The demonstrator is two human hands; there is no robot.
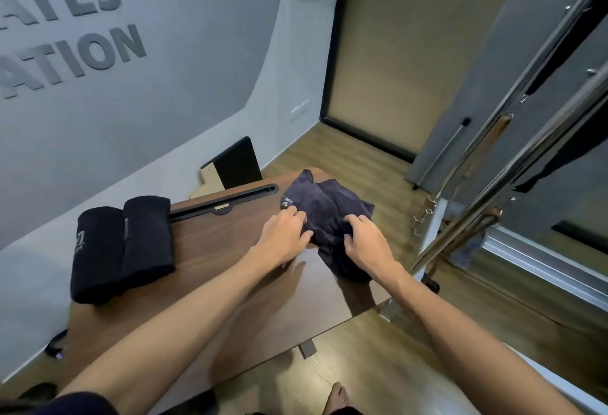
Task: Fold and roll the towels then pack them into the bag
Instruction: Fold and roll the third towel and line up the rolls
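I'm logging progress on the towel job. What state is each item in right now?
Two black towels: rolled, lying side by side on the table's left end.
Dark blue towel: crumpled, unfolded, at the table's right edge.
Left hand: gripping the crumpled towel.
Right hand: fingers curled into the same towel.
Wooden table: bearing all three towels.

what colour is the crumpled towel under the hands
Dark navy blue, with a small pale logo near its far edge; the crumpled towel shows in the head view.
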